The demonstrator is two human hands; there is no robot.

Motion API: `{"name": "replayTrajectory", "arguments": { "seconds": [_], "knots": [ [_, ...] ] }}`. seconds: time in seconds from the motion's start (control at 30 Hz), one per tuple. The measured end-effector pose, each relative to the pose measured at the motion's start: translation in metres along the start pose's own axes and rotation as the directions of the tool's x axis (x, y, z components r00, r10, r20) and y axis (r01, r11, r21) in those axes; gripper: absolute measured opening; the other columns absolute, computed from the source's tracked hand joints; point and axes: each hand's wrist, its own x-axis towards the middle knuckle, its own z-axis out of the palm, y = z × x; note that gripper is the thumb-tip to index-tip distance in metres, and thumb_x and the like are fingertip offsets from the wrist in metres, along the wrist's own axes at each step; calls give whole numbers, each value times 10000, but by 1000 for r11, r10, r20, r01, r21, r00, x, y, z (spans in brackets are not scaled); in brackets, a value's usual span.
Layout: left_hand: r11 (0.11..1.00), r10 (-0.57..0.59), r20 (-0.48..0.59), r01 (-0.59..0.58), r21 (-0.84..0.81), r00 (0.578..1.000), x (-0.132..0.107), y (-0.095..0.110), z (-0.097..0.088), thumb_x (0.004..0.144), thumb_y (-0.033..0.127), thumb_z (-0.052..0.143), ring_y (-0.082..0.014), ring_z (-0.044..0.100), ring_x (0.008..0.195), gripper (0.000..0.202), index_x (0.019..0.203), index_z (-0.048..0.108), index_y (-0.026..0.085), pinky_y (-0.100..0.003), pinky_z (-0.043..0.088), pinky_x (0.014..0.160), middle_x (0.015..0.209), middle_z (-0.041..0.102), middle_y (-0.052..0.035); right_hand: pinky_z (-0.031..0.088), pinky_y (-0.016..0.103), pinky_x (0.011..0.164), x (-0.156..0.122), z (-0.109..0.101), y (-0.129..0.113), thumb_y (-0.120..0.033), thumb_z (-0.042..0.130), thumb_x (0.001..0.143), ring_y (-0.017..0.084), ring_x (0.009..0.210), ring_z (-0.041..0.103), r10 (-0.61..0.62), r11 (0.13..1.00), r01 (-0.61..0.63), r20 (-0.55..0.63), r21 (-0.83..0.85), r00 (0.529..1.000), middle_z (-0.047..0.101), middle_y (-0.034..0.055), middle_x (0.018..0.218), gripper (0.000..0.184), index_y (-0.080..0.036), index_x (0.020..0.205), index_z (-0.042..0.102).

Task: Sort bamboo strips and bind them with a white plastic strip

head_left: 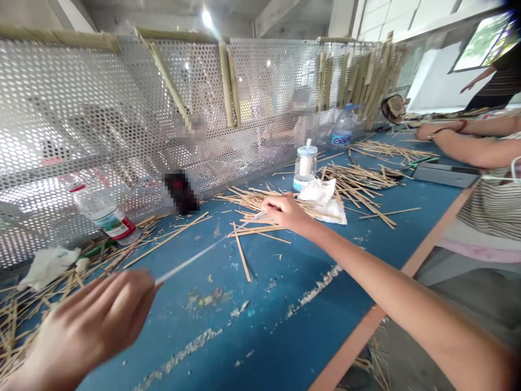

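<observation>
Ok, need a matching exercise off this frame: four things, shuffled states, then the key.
Things:
A. thin pale strip
B. water bottle with blue label
C. bamboo strips
D. clear bottle with red and white label

States:
1. hanging over the top of the perforated metal panel
2. held between the left hand and the right hand
3. lying on its side near the panel
4. standing upright near the panel

Pairs: A-2, B-4, C-1, D-3
</observation>
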Motion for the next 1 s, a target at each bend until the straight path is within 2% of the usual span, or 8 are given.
{"name": "replayTrajectory", "arguments": {
  "seconds": [0.07, 0.13, 0.27, 0.4, 0.57, 0.73, 0.9, 1.0],
  "knots": [
    [973, 53, 114, -77, 217, 992, 42, -4, 21, 851, 531, 522, -293, 692, 808, 281, 855, 657, 285, -358, 450, 615, 885, 740, -32, 285, 342, 763, 0, -1, 2, -250, 470, 944, 163, 650, 476, -49, 990, 35, -101, -136, 994, 525, -9, 614, 209, -211, 774, 584],
    [959, -76, 219, 11, 284, 973, 88, -15, 54, 914, 493, 443, -301, 677, 889, 314, 988, 612, 239, -354, 468, 668, 975, 723, -81, 293, 368, 834, -4, 2, -2, -262, 470, 961, 190, 715, 533, -100, 975, 64, -161, -213, 982, 595, 11, 682, 162, -218, 854, 584],
    [962, -132, 209, 74, 264, 969, 155, -39, 119, 923, 372, 458, -282, 618, 1075, 242, 1009, 591, 188, -355, 463, 893, 1080, 690, -124, 344, 382, 832, -16, 26, -24, -261, 459, 990, 225, 791, 596, -206, 961, 192, -49, -200, 977, 685, 62, 871, 104, -232, 1033, 550],
    [949, -174, 131, 131, 286, 976, 177, -52, 149, 930, 349, 450, -315, 566, 1145, 250, 1047, 593, 182, -418, 430, 952, 1110, 664, -160, 372, 360, 703, -23, 52, -31, -227, 401, 1004, 242, 801, 622, -222, 958, 231, 67, -173, 973, 694, 118, 993, 139, -223, 1105, 496],
    [936, -241, 99, 205, 286, 965, 188, -60, 156, 939, 343, 428, -348, 565, 1123, 263, 1066, 586, 176, -452, 432, 918, 1067, 679, -177, 390, 347, 649, -21, 55, -21, -245, 380, 1006, 256, 805, 635, -115, 979, 122, 56, -161, 992, 685, 128, 958, 161, -216, 1134, 472],
    [937, -243, 63, 218, 274, 968, 184, -56, 126, 939, 324, 413, -322, 557, 1154, 234, 1041, 569, 183, -403, 432, 909, 1172, 658, -151, 381, 301, 591, -22, 46, -23, -316, 438, 984, 201, 690, 612, 9, 1000, -11, 114, 14, 993, 666, 71, 856, 156, -214, 1090, 492],
    [946, -189, 131, 145, 291, 973, 132, -41, 35, 969, 455, 377, -263, 651, 894, 302, 1114, 521, 233, -307, 421, 685, 1063, 698, -66, 265, 275, 497, -18, 33, -25, -402, 475, 971, 140, 489, 484, 211, 977, -200, 181, -78, 961, 578, -8, 589, 247, -213, 902, 618],
    [909, -21, 187, -59, 413, 982, 80, -39, -16, 984, 473, 347, -225, 650, 748, 296, 1022, 532, 246, -282, 395, 604, 878, 693, -32, 284, 280, 528, -15, 27, -25, -365, 479, 973, 156, 543, 534, 225, 961, -193, 153, -197, 962, 626, 9, 616, 240, -204, 906, 644]
  ]
}}
